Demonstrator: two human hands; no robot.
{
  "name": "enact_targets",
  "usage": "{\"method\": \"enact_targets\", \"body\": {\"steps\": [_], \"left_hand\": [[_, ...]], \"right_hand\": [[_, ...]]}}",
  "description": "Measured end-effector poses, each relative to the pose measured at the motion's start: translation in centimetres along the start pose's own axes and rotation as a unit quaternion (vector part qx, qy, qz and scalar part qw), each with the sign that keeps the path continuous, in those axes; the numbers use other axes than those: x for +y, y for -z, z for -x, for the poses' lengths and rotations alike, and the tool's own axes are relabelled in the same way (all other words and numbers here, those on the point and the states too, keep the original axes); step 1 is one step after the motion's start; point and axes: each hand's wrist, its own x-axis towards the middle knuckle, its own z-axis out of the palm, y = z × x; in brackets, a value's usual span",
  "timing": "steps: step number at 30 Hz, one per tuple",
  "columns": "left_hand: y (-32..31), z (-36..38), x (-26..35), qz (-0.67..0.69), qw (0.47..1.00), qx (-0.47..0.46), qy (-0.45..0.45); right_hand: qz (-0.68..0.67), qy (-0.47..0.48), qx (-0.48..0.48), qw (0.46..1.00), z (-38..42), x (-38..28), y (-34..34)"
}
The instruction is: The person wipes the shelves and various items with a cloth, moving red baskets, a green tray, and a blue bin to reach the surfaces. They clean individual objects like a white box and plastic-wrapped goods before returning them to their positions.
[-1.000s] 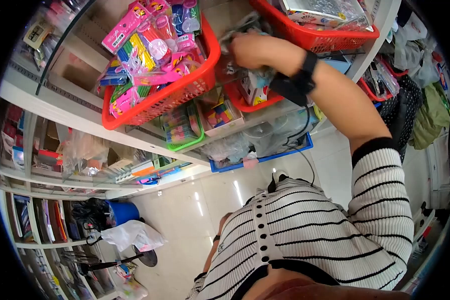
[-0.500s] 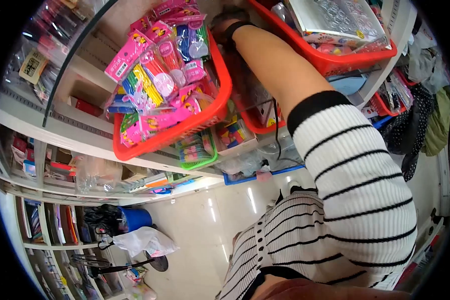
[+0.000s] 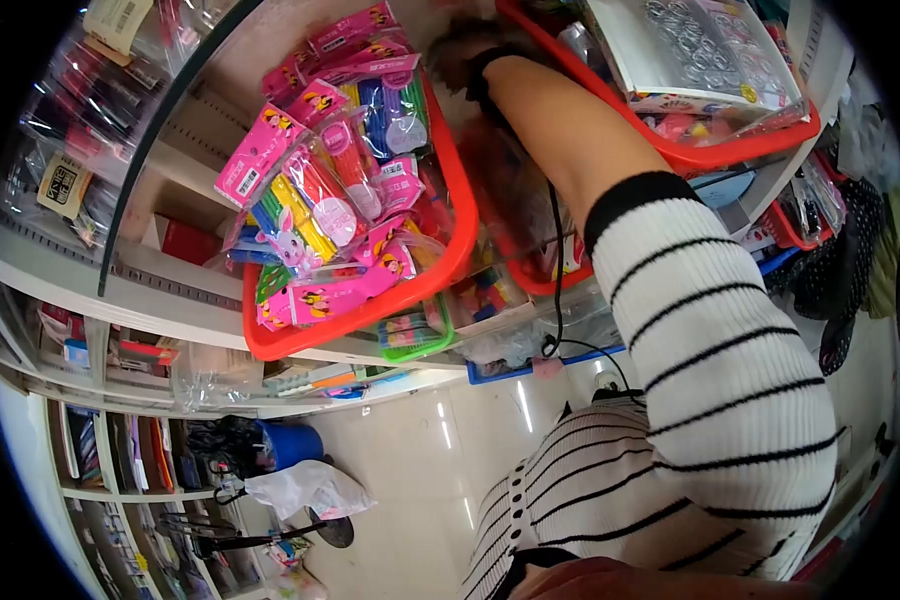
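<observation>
My right hand [image 3: 466, 52] reaches to the back of the shelf at the top, between two red baskets. It is dark and blurred, with a black band at the wrist, and its fingers cannot be made out. Left of it, a red basket [image 3: 370, 330] holds pink-topped packets [image 3: 315, 195] of coloured sticks. Right of the forearm, another red basket [image 3: 740, 152] carries a white box [image 3: 685, 100] with small clear-packed items. My left hand does not show.
A green basket [image 3: 415, 345] and a blue tray [image 3: 495, 372] are below the shelf edge. A dark cable [image 3: 558, 260] hangs near my forearm. A curved glass edge [image 3: 140, 160] runs at the left. On the floor side are a blue bin [image 3: 295, 443] and a white bag [image 3: 310, 487].
The view has shifted, so the shelf and baskets appear slightly lower and further right. My right hand is still between the baskets and looks more blurred.
</observation>
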Motion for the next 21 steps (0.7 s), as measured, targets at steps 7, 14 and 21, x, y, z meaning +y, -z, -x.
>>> {"method": "enact_targets", "body": {"steps": [7, 14, 21], "left_hand": [[2.0, -2.7, -0.6, -0.031, 0.997, -0.010, -0.071], [4.5, -5.9, 3.7, 0.138, 0.990, 0.035, 0.005], [2.0, -3.1, -8.7, -0.011, 0.999, 0.044, -0.019]], "right_hand": [[0.059, 0.004, -0.004, 0.998, 5.1, -3.7, 1.5], [0.128, -0.116, 0.108, 0.979, 8.7, -4.0, 3.5], [0.358, -0.129, 0.224, 0.897, -5.7, 3.5, -6.0]]}}
